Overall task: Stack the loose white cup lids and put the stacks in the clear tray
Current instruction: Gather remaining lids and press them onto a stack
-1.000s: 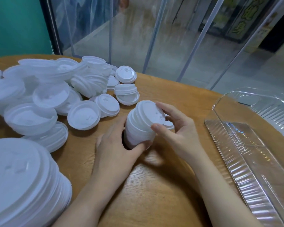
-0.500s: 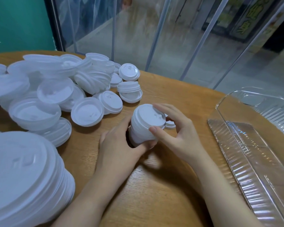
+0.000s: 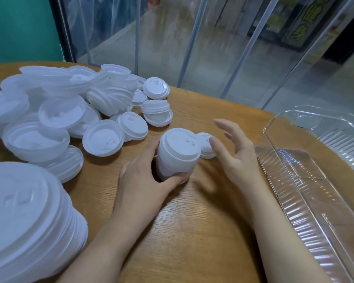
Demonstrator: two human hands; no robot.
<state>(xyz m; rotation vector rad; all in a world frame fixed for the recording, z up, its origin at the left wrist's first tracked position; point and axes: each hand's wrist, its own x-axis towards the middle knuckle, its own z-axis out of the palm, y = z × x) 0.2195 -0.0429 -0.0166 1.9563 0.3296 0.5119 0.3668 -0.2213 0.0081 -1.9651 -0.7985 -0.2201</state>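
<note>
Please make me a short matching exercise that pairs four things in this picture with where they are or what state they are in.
Things:
1. left hand
2. right hand
3. clear tray
4. single lid

States:
A. lies on the table just behind the held stack
B. open, fingers spread, holding nothing
C. stands at the right with no lids in it
D. grips the stack of lids

Pairs: 1-D, 2-B, 3-C, 4-A

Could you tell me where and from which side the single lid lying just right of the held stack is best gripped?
Probably by its rim, from above and the right: the single lid lies flat, the stack blocks its left, and the open right hand is beside it.
</note>
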